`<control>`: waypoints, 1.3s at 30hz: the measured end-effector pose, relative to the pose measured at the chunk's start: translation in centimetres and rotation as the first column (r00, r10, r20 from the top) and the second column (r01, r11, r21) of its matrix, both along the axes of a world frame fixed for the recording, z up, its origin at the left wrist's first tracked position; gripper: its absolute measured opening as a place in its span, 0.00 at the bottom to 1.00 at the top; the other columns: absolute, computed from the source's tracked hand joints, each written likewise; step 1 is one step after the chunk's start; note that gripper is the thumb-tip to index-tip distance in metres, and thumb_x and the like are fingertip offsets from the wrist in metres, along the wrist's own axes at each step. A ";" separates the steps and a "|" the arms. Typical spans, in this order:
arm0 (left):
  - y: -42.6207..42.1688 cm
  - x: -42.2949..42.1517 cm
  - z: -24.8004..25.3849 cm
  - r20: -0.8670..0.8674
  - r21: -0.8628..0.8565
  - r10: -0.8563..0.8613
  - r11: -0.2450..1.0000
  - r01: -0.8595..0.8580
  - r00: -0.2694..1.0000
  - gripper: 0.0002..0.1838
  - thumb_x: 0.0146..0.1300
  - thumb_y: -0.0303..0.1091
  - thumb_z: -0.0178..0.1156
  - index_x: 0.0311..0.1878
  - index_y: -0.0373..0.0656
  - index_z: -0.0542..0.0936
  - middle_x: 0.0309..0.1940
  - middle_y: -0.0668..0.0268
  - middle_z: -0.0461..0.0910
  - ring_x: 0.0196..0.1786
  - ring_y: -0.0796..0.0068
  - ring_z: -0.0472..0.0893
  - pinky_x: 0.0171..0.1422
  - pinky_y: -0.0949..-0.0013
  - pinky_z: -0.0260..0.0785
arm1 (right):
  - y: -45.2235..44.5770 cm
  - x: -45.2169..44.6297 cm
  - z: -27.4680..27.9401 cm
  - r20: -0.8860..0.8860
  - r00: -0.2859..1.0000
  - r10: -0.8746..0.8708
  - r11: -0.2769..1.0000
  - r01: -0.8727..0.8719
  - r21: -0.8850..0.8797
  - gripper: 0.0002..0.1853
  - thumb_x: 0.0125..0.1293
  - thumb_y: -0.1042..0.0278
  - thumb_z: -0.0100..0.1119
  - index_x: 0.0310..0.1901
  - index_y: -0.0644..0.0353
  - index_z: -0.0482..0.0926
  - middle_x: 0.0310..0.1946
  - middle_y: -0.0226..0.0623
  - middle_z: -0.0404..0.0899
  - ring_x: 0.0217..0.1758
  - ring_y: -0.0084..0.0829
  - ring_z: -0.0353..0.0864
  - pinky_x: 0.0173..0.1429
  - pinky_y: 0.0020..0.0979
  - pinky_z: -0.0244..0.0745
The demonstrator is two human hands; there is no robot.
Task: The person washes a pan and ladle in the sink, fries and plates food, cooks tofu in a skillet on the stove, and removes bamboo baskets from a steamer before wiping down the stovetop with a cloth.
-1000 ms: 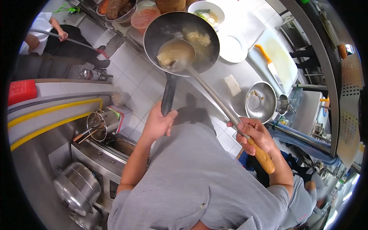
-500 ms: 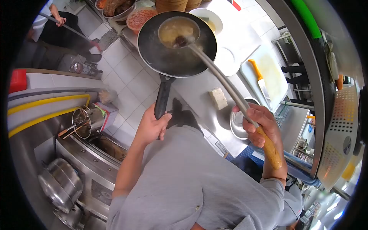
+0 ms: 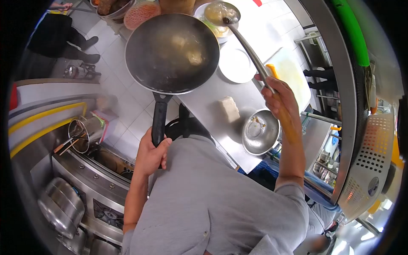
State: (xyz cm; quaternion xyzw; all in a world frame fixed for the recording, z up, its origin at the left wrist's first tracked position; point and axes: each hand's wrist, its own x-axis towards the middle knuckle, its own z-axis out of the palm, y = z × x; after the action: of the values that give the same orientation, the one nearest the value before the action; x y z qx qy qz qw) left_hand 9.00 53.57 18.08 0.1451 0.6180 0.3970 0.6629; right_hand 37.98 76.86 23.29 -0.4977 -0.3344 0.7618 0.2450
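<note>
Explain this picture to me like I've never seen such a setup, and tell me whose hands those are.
There is no machine here. You are looking down from a camera worn on a person's head, so the two bare hands are that person's own. The left hand grips the black handle of a frying pan, which holds some pale food. The right hand holds a long-handled ladle. Its cup overlaps a white bowl in the view; whether they touch, I cannot tell. On the metal counter lie a white plate, a pale block, a metal bowl and a cutting board. An orange knife handle shows by the right hand.
</note>
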 end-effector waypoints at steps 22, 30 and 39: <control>0.2 -4.7 -1.3 -0.135 0.156 -0.198 0.963 0.218 0.971 0.07 0.67 0.27 0.56 0.38 0.39 0.67 0.15 0.70 0.68 0.12 0.82 0.67 0.14 0.74 0.62 | -11.8 -1.3 -3.8 0.798 0.554 -0.237 0.663 -0.509 0.549 0.21 0.64 0.67 0.59 0.58 0.64 0.73 0.27 0.54 0.80 0.29 0.54 0.81 0.33 0.45 0.74; 0.5 -5.0 -0.6 -0.141 0.202 -0.196 0.954 0.222 0.970 0.07 0.64 0.25 0.56 0.36 0.38 0.67 0.14 0.72 0.66 0.11 0.83 0.66 0.13 0.75 0.60 | -10.8 1.2 -2.9 0.829 0.517 -0.214 0.419 -0.718 0.556 0.19 0.65 0.66 0.57 0.57 0.62 0.74 0.27 0.54 0.78 0.29 0.53 0.79 0.35 0.45 0.72; 0.9 -4.5 -0.7 -0.224 0.173 -0.239 0.944 0.280 0.945 0.08 0.67 0.28 0.56 0.37 0.38 0.66 0.15 0.70 0.68 0.11 0.80 0.69 0.14 0.72 0.63 | -16.4 1.0 2.1 0.572 0.793 0.211 0.944 -0.317 0.090 0.15 0.71 0.68 0.53 0.51 0.71 0.76 0.15 0.25 0.67 0.11 0.17 0.65 0.16 0.24 0.58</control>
State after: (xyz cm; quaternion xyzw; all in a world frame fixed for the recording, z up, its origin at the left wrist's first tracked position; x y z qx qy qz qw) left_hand 4.49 54.51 17.41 0.3314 0.6133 0.3500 0.6257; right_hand 38.94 60.42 25.35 -0.6208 -0.5250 0.5777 0.0725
